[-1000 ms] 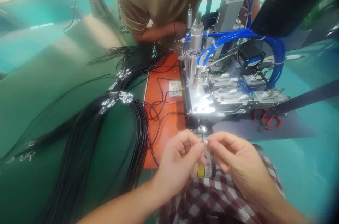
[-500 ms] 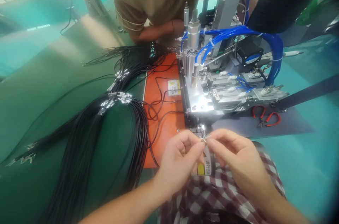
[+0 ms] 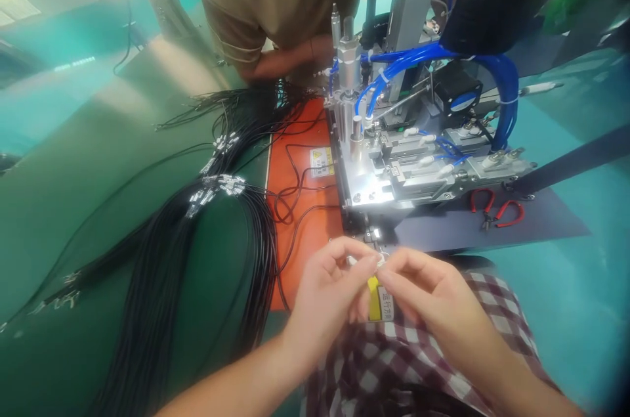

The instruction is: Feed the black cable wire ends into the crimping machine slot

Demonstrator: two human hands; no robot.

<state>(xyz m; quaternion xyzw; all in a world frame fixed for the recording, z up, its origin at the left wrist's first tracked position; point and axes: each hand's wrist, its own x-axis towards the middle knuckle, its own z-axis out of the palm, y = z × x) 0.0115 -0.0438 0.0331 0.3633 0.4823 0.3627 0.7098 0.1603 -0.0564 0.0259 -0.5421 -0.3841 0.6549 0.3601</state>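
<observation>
My left hand and my right hand meet fingertip to fingertip just in front of a small metal machine. Both pinch a tiny white and metal piece, too small to name. The hands hover above a checked cloth and a yellow and white label. A black cable bundle with metal ends lies to the left on the green mat.
An orange plate lies under the machine's left side with loose black wires on it. Blue air hoses loop over the machine. Red-handled pliers lie at right. A person in a tan shirt leans in at the back.
My hands have drawn slightly nearer to me and away from the machine's front, still pinched together. The view has tilted a little.
</observation>
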